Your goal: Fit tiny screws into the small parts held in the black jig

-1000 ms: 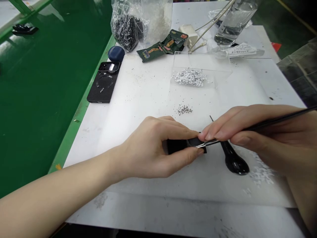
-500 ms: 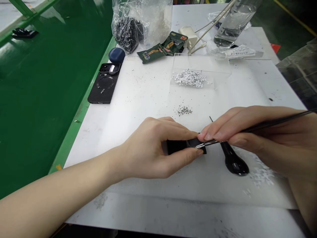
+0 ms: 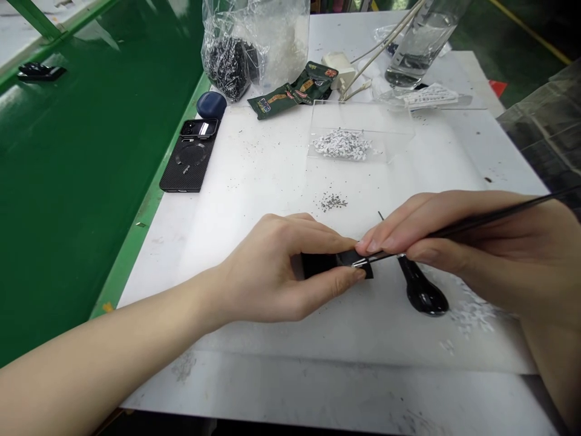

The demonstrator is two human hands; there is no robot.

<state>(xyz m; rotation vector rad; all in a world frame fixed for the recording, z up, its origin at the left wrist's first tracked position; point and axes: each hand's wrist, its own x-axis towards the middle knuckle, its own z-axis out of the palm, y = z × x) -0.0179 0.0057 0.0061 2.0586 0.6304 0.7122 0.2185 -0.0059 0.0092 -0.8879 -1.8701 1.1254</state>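
Observation:
My left hand [image 3: 290, 269] pinches a small black block-like part [image 3: 318, 264] against the white sheet, thumb on the near side and fingers on the far side. My right hand [image 3: 454, 236] is closed around dark tweezers [image 3: 481, 224], whose bright tips rest at the black part, between my left thumb and forefinger. Whether the tips hold a tiny piece I cannot tell. Beneath the right hand lies a glossy black bulb-handled tool [image 3: 424, 290] with a thin needle-like end. White small pieces [image 3: 472, 312] are scattered beside it, and a little pile of dark bits [image 3: 333, 201] lies beyond my hands.
A clear tray [image 3: 342, 145] with white pieces stands farther back. Behind it are a green wrapper [image 3: 295, 91], a plastic bag [image 3: 254, 48], a white charger [image 3: 339, 68] and a glass of water [image 3: 420, 45]. At left lie a phone [image 3: 188, 163] and a blue case [image 3: 211, 105].
The whole view has shifted slightly, so things sit a little farther left. Both hands keep the same grip, with the tweezer tips still at the black part.

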